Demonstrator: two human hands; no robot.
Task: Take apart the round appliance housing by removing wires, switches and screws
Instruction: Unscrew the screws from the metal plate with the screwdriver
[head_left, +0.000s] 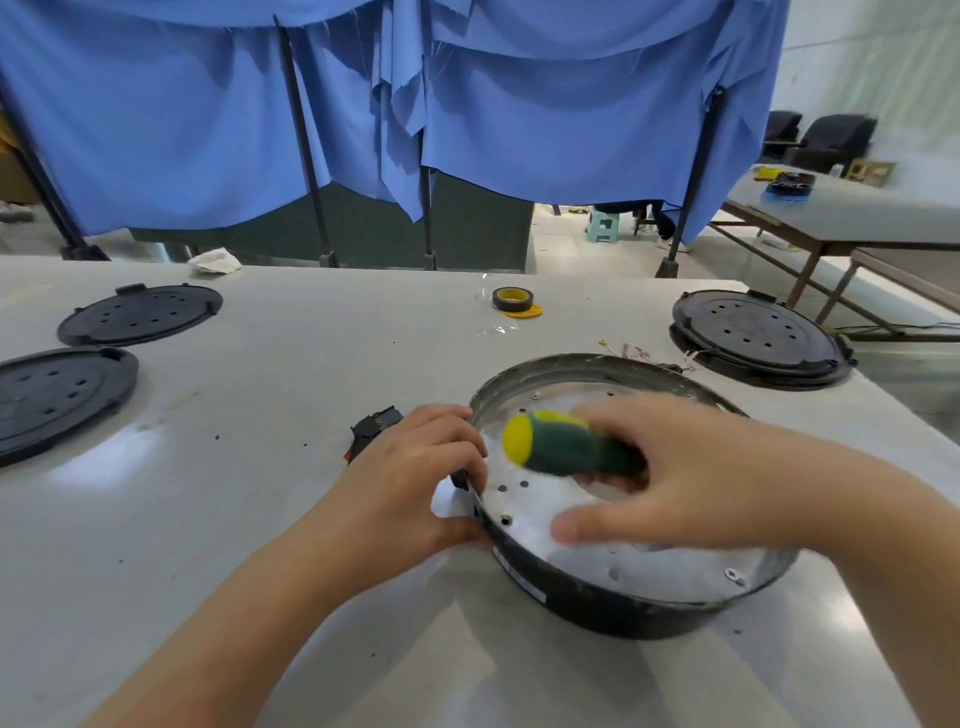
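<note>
The round appliance housing (597, 597), black outside with a shiny metal inside full of small holes, lies on the white table in front of me. My left hand (415, 478) grips its left rim, fingers curled over the edge. My right hand (691, 478) holds a screwdriver with a green and yellow handle (561, 447) over the inside of the housing; its tip is hidden by the hand. A screw (732, 574) sits in the metal floor near the front right. A black switch part with a red edge (371, 428) lies just left of my left hand.
Two black round lids (140, 314) (57, 400) lie at the left, another stack (758, 338) at the back right. A roll of tape (513, 300) and loose wires (644, 356) lie behind the housing. Blue curtains on poles stand behind the table.
</note>
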